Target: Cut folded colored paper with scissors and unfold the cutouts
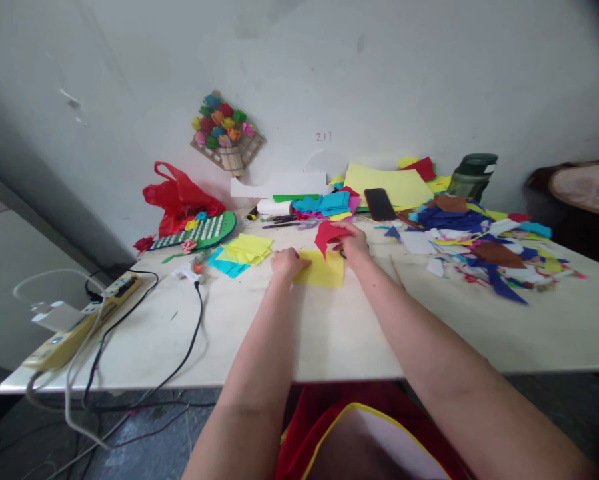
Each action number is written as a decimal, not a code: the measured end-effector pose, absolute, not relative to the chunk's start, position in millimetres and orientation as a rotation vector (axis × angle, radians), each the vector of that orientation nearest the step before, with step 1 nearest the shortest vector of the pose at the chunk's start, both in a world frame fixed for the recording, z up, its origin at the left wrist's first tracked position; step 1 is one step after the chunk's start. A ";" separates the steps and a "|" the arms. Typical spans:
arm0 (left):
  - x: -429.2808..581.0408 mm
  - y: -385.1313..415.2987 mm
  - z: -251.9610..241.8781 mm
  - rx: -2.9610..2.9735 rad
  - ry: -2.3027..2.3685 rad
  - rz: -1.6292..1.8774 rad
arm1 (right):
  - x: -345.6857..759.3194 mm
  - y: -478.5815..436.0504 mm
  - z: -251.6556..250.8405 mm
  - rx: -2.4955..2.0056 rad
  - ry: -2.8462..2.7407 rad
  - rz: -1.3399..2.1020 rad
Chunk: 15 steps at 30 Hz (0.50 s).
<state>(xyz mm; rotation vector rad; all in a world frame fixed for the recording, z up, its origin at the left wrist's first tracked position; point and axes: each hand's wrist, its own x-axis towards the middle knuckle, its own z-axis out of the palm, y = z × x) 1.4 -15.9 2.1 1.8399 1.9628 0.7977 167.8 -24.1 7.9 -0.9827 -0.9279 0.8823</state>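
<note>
A square yellow paper sheet [324, 272] lies flat on the table before me. At its left edge, my left hand [287, 263] is closed with curled fingers and the thumb on the sheet. My right hand [354, 243] pinches a piece of red paper [329, 235] just above the sheet's far right corner. A dark loop, like a scissors handle, shows by the right fingers; most of it is hidden. Left of my left hand lie stacked yellow papers [248, 249] on blue papers [229, 265].
Paper scraps [494, 257] pile up at right, near a green bottle [474, 175] and a phone [379, 204]. At left are a glue gun [188, 268], a power strip [86, 323] with cords, a green board [219, 230] with flowers and a red bag [179, 197].
</note>
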 end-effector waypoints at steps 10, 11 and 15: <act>-14.4 -25.2 1.6 1.121 0.795 1.255 | 182.8 -17.3 11.0 -0.892 -0.933 0.881; -15.1 -27.1 2.9 1.109 0.754 1.226 | 184.2 -16.0 10.7 -0.879 -0.943 0.879; -13.5 -31.8 7.1 1.084 0.639 1.077 | 185.1 -18.3 9.8 -0.819 -0.999 0.938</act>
